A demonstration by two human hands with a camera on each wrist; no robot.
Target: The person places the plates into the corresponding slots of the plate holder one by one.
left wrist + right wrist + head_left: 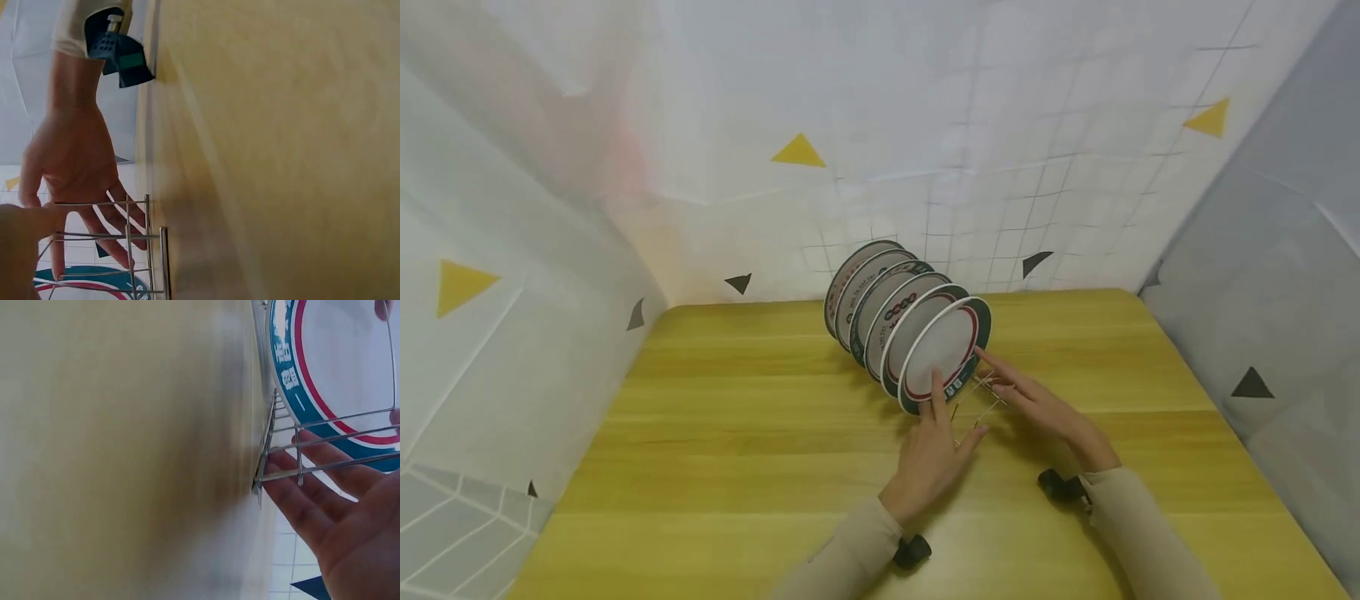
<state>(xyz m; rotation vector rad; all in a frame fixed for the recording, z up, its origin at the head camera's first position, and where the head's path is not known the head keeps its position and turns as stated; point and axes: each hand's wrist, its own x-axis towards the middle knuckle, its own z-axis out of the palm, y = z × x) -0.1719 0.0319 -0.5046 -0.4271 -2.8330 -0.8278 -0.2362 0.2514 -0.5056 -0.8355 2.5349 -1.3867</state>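
Note:
Several round plates with dark green rims stand on edge in a row, leaning in a metal wire dish rack [299, 456]. The front plate [938, 346] has a red ring and white lettering on its rim. My left hand [927, 458] is in front of it, with extended fingers reaching over its face and the thumb spread to the right. My right hand [1048, 410] is at the rack's right side. In the right wrist view its nearly straight fingers [300, 509] lie along the rack's end wires. Most of the rack is hidden behind the plates.
The rack stands on a yellow wood-grain table [722, 417], near its back edge. A pale sheet [910, 100] with triangles and grid lines hangs behind, with more sheeting on both sides. Each wrist carries a small black camera [912, 552].

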